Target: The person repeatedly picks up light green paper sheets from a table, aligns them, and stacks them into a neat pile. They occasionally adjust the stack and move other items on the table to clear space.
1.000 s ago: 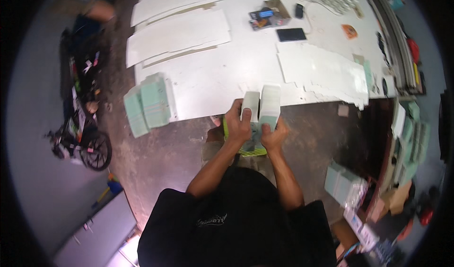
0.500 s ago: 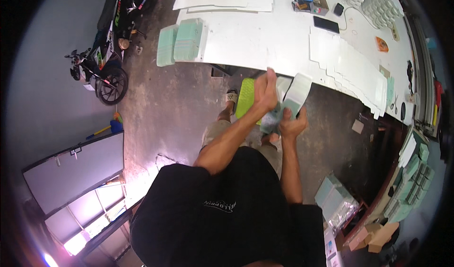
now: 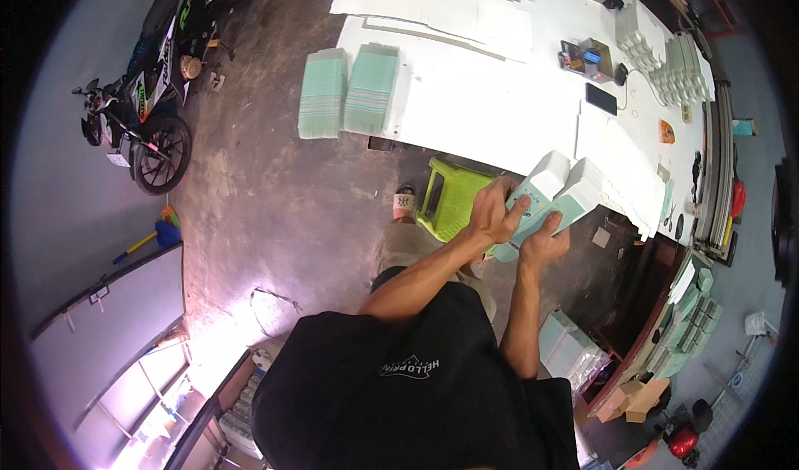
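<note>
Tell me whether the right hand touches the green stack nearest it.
Touching. The head view shows the right hand with its thumb against the green stack.

Hands (image 3: 497, 216) (image 3: 545, 243) both clasp stacks (image 3: 576, 197) now (left straight-fingered earlier).

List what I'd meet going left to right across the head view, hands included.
Motorcycle, outer pale green stack, inner pale green stack, lime-green stool, left hand, right hand, black phone, small orange item.
</note>
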`<state>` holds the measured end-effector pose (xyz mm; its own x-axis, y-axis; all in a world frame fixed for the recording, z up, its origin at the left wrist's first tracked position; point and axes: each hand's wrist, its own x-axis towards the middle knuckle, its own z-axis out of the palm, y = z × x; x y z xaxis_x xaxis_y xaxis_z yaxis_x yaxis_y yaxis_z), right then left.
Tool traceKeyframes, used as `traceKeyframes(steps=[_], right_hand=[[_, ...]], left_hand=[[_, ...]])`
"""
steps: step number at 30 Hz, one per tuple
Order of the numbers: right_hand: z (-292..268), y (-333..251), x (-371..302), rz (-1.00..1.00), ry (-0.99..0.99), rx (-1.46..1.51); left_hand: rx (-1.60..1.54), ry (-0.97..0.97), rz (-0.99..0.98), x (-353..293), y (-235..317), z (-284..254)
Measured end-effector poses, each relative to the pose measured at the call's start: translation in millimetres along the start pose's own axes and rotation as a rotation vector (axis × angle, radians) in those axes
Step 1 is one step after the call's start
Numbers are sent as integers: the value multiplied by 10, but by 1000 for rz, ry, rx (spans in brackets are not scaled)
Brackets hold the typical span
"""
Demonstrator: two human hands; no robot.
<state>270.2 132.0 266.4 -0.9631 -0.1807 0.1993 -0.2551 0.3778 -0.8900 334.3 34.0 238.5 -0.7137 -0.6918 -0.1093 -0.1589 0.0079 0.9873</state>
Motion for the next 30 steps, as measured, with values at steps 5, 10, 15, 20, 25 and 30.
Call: traceKeyframes(steps=[5, 10, 15, 20, 25, 30], right_hand=[[441, -241, -111, 7, -72, -104], [802, -381, -195, 215, -133, -18], [1180, -386, -105, 218, -154, 41], [1396, -252, 306, 683, -460, 525], [1091, 214, 327, 679, -810, 288], [254, 288, -300, 803, -710, 117]], left_hand=[[-195, 215, 165, 98, -68, -543], [42, 72, -31, 135, -60, -1081], [160, -2, -196, 352, -111, -1292], [41, -186, 144, 842, -239, -1612], [476, -48, -131, 1546, -575, -1479], [864, 37, -282, 2270, -1451, -1185]])
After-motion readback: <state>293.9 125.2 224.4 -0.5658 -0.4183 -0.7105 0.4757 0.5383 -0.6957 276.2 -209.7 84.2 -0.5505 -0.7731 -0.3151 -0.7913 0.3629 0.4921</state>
